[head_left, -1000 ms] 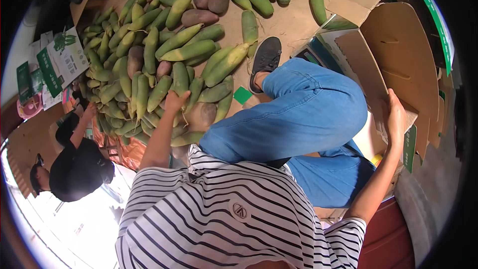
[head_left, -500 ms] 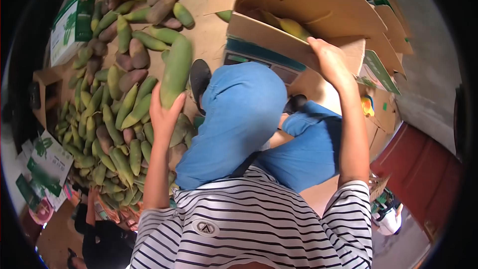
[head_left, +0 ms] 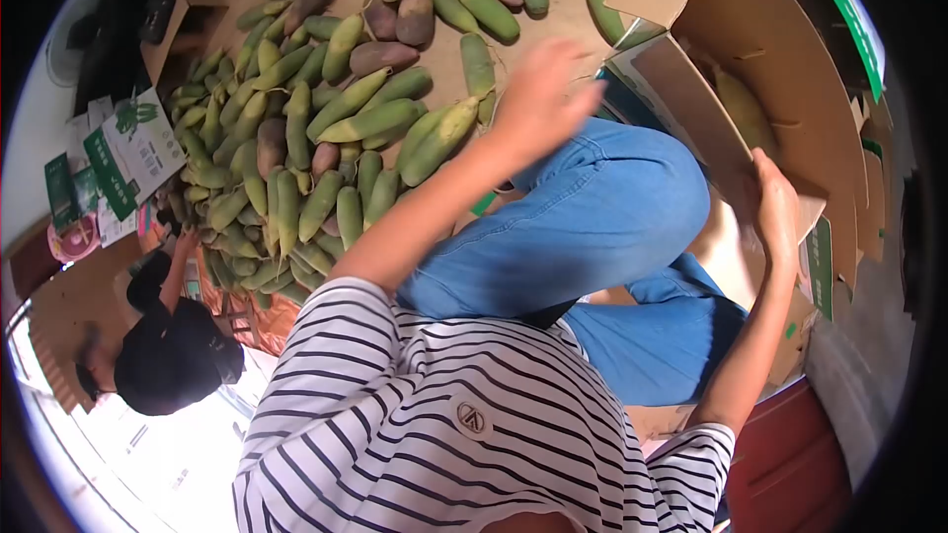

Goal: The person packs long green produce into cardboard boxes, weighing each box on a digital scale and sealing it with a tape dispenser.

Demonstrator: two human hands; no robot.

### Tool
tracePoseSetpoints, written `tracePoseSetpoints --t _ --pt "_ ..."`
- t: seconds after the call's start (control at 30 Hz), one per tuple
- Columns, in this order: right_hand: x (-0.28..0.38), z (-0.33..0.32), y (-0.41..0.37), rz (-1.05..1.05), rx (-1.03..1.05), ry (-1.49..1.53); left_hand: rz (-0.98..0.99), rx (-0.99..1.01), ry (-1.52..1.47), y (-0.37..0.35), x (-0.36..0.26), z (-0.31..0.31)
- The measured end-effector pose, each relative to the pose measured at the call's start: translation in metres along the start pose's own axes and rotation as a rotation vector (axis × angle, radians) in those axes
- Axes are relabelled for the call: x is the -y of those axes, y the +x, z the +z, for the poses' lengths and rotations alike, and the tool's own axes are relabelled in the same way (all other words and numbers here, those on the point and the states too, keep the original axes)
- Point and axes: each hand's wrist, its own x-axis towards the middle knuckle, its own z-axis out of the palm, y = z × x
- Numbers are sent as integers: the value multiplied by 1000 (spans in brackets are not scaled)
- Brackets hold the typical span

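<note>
1. Cardboard box is being steadied just beside the bent knee on the person's right, its open mouth facing the body and its long axis running away from it.
2. Its flap is being clamped in the grip of the right hand, probably to hold the opening wide.
3. Left hand, blurred, is being held with its grip wide and empty above the knee.
4. Long green fruits are being piled on the floor beyond.
</note>
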Motion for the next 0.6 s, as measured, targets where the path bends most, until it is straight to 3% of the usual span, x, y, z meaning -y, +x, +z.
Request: tracePoseSetpoints --t 0.07,0.1,0.13,0.17,0.23,0.27,0.33,0.4,0.5,0.6 --pt "5 -2 2 139 10 182 -249 -4 184 -65 65 -34" --pt "4 0 3 264 -4 336 -268 -23 426 -104 103 -57" --pt "-2 -3 6 227 76 290 -267 -54 643 -153 147 -84" --pt "-8 3 2 -57 -24 37 -325 -81 888 -189 172 -117" --pt "-14 7 6 -34 -9 46 -647 45 957 -230 194 -198" --pt "-19 10 7 -40 -24 28 -627 -81 1300 -276 232 -226" --pt "-29 14 6 -57 -46 -16 -1016 -7 1371 -298 226 -272" --pt "-37 18 6 -61 -63 32 -1469 85 962 -317 242 -310" --pt "-28 8 8 3 20 63 -1445 139 846 -326 250 -321" --pt "-20 5 10 16 47 96 -1401 157 1155 -306 228 -302"
